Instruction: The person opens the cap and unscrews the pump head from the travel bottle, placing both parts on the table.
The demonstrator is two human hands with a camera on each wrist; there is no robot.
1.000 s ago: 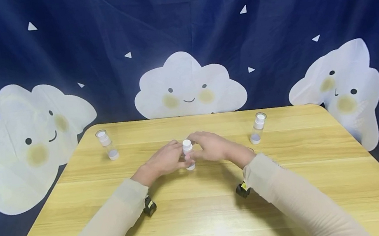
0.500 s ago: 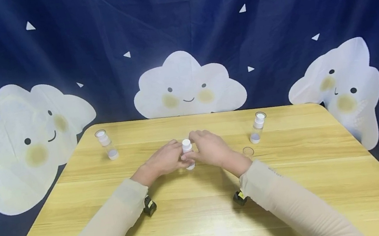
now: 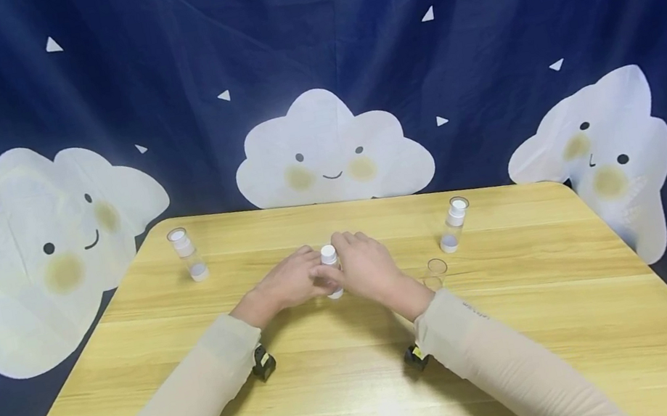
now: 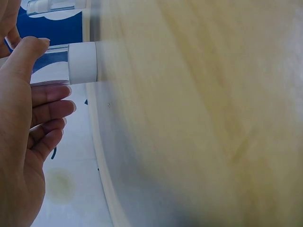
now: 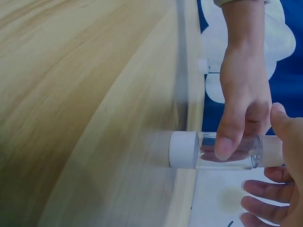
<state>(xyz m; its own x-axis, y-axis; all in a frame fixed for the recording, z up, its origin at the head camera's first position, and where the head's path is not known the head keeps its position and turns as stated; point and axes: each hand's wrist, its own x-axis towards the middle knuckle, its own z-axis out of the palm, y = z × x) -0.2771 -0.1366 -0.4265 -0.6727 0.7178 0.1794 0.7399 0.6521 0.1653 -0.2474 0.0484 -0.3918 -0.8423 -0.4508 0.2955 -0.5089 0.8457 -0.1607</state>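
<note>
A small clear bottle [image 3: 329,256] with a white base and white top stands upright mid-table. My left hand [image 3: 290,281] grips its clear body; in the right wrist view the left thumb [image 5: 227,144] lies across that body. Higher up, my right hand [image 3: 367,267] holds the bottle's white upper part [image 5: 271,150] between thumb and fingers. The left wrist view shows the white base [image 4: 83,62] at the tabletop. Part of the bottle is hidden by both hands in the head view.
Near my right forearm stands a clear cap [image 3: 436,273]. Two similar bottles stand farther out, the left bottle [image 3: 188,256] and the right bottle [image 3: 454,224]. A dark blue cloud-patterned curtain [image 3: 305,36] hangs behind the wooden table [image 3: 352,396].
My right hand has turned about the bottle top, its wrist shifting left and toward me, which uncovers the clear cap. The left hand and the bottle stay in place.
</note>
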